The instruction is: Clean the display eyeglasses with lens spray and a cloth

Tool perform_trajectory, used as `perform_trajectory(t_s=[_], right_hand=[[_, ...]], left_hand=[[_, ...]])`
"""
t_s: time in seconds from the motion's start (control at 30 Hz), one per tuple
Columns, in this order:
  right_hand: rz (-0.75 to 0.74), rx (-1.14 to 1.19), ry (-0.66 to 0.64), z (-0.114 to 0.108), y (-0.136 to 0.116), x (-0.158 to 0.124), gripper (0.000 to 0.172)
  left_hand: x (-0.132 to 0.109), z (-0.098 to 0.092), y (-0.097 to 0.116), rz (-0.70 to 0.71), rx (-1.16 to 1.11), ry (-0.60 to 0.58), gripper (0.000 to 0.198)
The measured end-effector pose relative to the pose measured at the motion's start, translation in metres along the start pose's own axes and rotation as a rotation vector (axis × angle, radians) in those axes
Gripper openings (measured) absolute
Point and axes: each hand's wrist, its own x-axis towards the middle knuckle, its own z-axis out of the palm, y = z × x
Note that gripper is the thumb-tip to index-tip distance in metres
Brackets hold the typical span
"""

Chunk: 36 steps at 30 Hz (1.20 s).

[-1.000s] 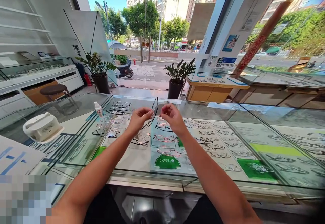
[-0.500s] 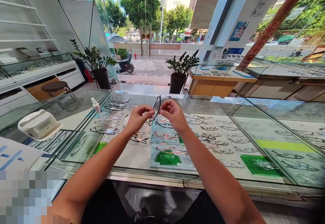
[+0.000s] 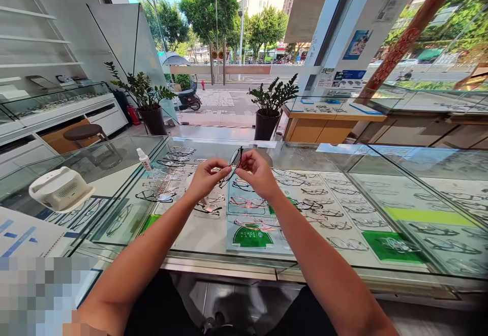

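Between my two hands, above the glass counter, a pair of dark-framed eyeglasses (image 3: 235, 158) is held up at a slant. My left hand (image 3: 208, 176) pinches the frame from the left, thumb and fingers together. From the other side my right hand (image 3: 258, 171) grips it with its fingers curled. Just below lie pink-framed glasses (image 3: 247, 202) and, nearer me, another pink-rimmed pair (image 3: 254, 223) by a green sign marked MOHOE (image 3: 250, 237). A dark-framed pair (image 3: 208, 209) lies under my left wrist.
The glass counter (image 3: 198, 262) spans the front, with several rows of glasses. At left stand a small white spray bottle (image 3: 144, 160) and a cream-coloured device (image 3: 61, 189). Potted plants (image 3: 267, 120) and a stool (image 3: 84, 131) are beyond.
The eyeglasses have tilted a little in my hands. My right thumb and fingers have shifted slightly left, closer to my left hand.
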Motion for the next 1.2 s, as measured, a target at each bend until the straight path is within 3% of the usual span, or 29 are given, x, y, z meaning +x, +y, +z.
perform_trajectory(t_s=[0.43, 0.63, 0.77, 1.03, 1.2], right_hand=[[0.023, 0.084, 0.003, -0.001, 0.001, 0.000, 0.030], [0.037, 0.159, 0.111, 0.004, 0.008, 0.002, 0.039], [0.036, 0.156, 0.193, 0.008, 0.012, 0.003, 0.043], [-0.025, 0.020, 0.262, 0.017, 0.013, -0.004, 0.037], [-0.218, -0.275, 0.300, 0.018, 0.003, -0.012, 0.017]], left_hand=[[0.001, 0.001, 0.000, -0.046, -0.113, -0.066, 0.037], [0.001, 0.006, 0.002, -0.177, -0.262, 0.039, 0.051], [0.002, 0.009, -0.001, -0.186, -0.294, 0.091, 0.055], [0.002, 0.008, -0.005, -0.066, -0.158, 0.108, 0.045], [0.001, 0.006, -0.004, -0.055, -0.107, 0.124, 0.044]])
